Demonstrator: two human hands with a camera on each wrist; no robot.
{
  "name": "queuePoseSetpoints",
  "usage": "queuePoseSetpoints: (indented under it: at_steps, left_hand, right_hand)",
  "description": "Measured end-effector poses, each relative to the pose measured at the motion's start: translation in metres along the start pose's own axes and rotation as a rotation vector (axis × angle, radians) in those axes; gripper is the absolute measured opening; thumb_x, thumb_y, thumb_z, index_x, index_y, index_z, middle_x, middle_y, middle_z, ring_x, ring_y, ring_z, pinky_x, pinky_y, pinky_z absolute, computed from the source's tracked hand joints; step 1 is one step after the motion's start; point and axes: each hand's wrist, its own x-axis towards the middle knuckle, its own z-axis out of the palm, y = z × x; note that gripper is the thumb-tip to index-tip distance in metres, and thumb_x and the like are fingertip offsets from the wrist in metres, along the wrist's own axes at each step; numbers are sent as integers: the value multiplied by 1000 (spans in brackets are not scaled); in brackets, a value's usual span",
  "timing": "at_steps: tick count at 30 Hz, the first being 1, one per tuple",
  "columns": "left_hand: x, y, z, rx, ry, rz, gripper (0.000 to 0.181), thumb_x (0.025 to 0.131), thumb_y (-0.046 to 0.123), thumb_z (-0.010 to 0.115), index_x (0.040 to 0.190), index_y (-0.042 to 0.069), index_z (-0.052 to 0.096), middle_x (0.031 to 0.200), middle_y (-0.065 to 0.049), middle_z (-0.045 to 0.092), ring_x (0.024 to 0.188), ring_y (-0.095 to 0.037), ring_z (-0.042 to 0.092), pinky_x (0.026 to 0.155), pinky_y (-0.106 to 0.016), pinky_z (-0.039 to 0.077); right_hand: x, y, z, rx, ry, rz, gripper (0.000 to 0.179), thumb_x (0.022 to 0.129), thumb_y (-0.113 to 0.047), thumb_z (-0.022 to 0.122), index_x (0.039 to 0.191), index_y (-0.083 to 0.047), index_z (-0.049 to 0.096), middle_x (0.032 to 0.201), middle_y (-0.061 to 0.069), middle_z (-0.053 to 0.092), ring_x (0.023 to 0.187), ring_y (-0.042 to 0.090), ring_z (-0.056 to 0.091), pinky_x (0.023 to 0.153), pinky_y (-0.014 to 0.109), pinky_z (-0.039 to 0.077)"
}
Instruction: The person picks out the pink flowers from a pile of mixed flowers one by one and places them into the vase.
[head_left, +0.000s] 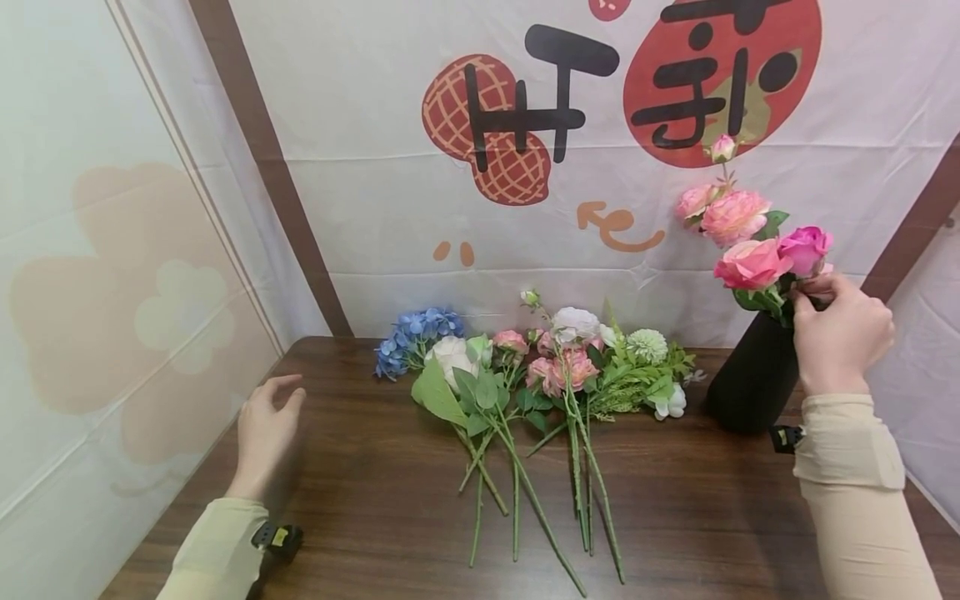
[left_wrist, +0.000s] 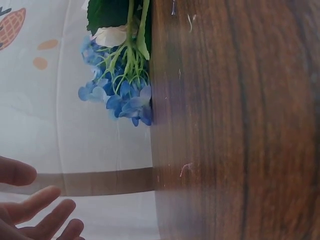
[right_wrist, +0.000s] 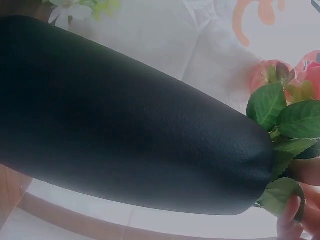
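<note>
At the mouth of a black vase (head_left: 753,375), my right hand (head_left: 840,325) pinches a magenta rose (head_left: 806,250) just under its bloom. In the right wrist view its fingertips (right_wrist: 290,215) lie against a green leaf (right_wrist: 280,197) by the rim; the stem between them is mostly hidden. A coral-pink rose (head_left: 752,264) and a taller stem of pink blooms (head_left: 733,217) also stand in the vase. My left hand (head_left: 268,429) hovers over the table's left side, fingers loosely bent and holding nothing. Nearest to it is a blue hydrangea (head_left: 420,333), also visible in the left wrist view.
Several cut flowers lie on the brown wooden table (head_left: 360,517), stems toward me: a white rose (head_left: 452,360), pink blooms (head_left: 573,371), a pale green pompom flower (head_left: 647,346) and green foliage (head_left: 630,387). A printed cloth (head_left: 360,208) hangs behind the table.
</note>
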Motion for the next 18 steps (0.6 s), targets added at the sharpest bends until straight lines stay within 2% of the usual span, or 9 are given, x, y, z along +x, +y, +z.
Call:
queuePoseSetpoints:
  at_steps: [11,18]
  left_hand:
    - [2,2,3,-13,3,9,35,96,19,50,126,1,56,128,-27,52,124,-47,39,101,-57,29]
    - [3,5,8,-27,-7,12,36,96,19,49,126,1,56,128,-27,52,120,-45,40,98,-56,30]
  right_hand:
    - [-2,0,-2,27,-19,51,35,92,-36,54,111,-10,69,106,17,69,102,41,55,82,52,32]
    - [-8,-3,-7,95,51,58,40,91,-34,57,116,-4,66,111,21,67,105,42,55,89,52,34]
